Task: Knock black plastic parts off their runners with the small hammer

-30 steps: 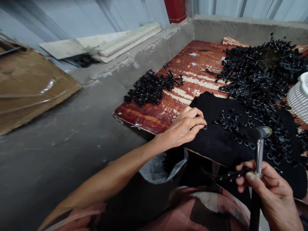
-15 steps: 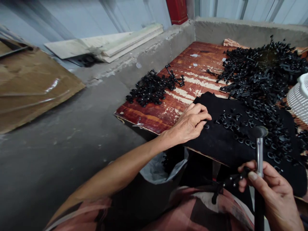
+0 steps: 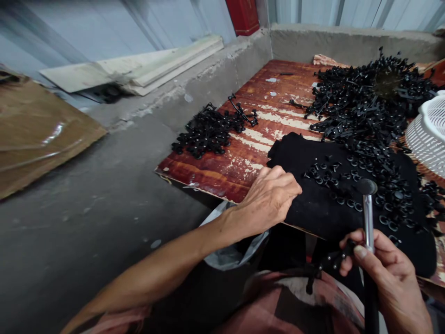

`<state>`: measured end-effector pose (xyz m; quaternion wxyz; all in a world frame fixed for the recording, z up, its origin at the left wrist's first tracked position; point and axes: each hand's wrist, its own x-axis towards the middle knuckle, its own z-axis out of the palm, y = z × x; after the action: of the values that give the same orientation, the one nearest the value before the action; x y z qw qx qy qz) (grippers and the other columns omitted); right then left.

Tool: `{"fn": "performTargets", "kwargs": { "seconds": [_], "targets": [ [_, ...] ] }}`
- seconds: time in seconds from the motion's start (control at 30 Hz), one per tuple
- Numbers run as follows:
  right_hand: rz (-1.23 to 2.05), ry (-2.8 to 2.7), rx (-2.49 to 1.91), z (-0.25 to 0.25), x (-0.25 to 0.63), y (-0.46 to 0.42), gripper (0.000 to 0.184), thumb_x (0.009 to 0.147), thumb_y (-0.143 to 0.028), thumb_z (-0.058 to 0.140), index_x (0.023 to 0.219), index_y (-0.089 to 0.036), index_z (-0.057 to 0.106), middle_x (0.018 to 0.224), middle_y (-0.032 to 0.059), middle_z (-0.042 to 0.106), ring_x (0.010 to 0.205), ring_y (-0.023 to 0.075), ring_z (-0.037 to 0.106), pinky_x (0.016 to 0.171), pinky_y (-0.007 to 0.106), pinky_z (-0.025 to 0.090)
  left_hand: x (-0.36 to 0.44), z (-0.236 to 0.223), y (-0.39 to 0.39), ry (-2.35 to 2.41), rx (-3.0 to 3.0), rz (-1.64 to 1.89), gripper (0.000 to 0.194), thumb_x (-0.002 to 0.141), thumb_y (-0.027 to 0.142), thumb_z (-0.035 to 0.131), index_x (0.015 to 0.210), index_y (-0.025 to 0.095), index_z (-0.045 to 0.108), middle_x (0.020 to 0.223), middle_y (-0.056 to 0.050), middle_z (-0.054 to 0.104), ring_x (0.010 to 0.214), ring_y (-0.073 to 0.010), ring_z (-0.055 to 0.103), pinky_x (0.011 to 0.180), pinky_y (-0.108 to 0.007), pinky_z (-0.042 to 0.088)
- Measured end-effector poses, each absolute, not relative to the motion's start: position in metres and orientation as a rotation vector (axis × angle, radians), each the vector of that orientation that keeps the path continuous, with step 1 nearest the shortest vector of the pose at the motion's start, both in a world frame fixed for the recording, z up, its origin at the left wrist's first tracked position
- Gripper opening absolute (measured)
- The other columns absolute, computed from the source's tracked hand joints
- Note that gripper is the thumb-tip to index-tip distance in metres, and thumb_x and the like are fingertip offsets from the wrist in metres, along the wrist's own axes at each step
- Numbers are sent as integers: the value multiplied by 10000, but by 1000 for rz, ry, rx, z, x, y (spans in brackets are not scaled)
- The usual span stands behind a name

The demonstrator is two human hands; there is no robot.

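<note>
Silver-shafted hammer (image 3: 368, 217), nearly upright, head uppermost, black strip (image 3: 331, 262) (studded with shiny dots) just beside it

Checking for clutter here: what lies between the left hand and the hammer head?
In the head view, small black pieces lie scattered on black cloth between the left hand and hammer head.

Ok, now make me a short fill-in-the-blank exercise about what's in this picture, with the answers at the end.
1. The hammer is held in the person's ____ hand.
2. The left hand is at the edge of a cloth whose color is ____.
3. The color of the slotted basket is ____.
4. In size, the heap of black parts by the basket is ____ than the left heap.

Missing words: right; black; white; larger.
</note>
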<state>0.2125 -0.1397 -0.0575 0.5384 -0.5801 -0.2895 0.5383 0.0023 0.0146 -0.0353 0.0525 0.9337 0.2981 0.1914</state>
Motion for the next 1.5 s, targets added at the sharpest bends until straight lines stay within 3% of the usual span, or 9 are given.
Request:
{"fn": "performTargets", "kwargs": {
  "seconds": [0.2, 0.33, 0.63, 0.83, 1.13, 1.5],
  "targets": [
    [1225, -602, -1471, -44, 199, -138, 236, 766, -412, 778, 889, -227, 700, 788, 34, 708, 565, 125, 607, 568, 178, 481, 9, -27, 23, 1022, 2766, 576, 162, 907, 277, 524, 941, 173, 645, 906, -41, 668, 861, -195, 518, 779, -349, 364],
    [1203, -617, -1491, -43, 198, -138, 229, 779, -417, 763, 895, -232, 693, 771, 27, 704, 572, 129, 604, 579, 182, 479, 23, -27, 43, 1024, 2846, 527, 174, 906, 250, 509, 998, 188, 643, 946, -49, 655, 900, -213, 505, 784, -366, 349],
    [1222, -624, -1467, -50, 203, -139, 247, 780, -423, 763, 906, -222, 695, 800, 40, 700, 568, 139, 602, 570, 204, 487, 13, -32, 48, 1066, 2864, 522, 136, 861, 192, 509, 850, 182, 644, 855, -40, 639, 858, -214, 473, 770, -371, 348],
    [1260, -651, -1417, -51, 204, -139, 222, 802, -413, 746, 908, -227, 688, 707, 37, 690, 554, 144, 606, 572, 201, 497, 0, -37, 50, 1106, 2793, 558, 153, 869, 236, 542, 968, 177, 644, 967, -64, 642, 922, -224, 486, 803, -375, 378],
    [1242, -616, -1457, -49, 202, -139, 232, 779, -418, 763, 894, -228, 696, 752, 38, 695, 558, 138, 599, 561, 197, 491, -13, -33, 26, 946, 2802, 510, 184, 904, 163, 471, 816, 168, 633, 823, -41, 624, 804, -174, 499, 778, -336, 385],
    [1222, -619, -1445, -50, 201, -139, 206, 795, -400, 754, 896, -232, 690, 741, 27, 688, 555, 133, 606, 568, 190, 500, 5, -32, 47, 992, 2706, 559, 141, 895, 212, 508, 987, 178, 610, 900, -37, 639, 862, -184, 534, 788, -330, 407]
  ]
}}
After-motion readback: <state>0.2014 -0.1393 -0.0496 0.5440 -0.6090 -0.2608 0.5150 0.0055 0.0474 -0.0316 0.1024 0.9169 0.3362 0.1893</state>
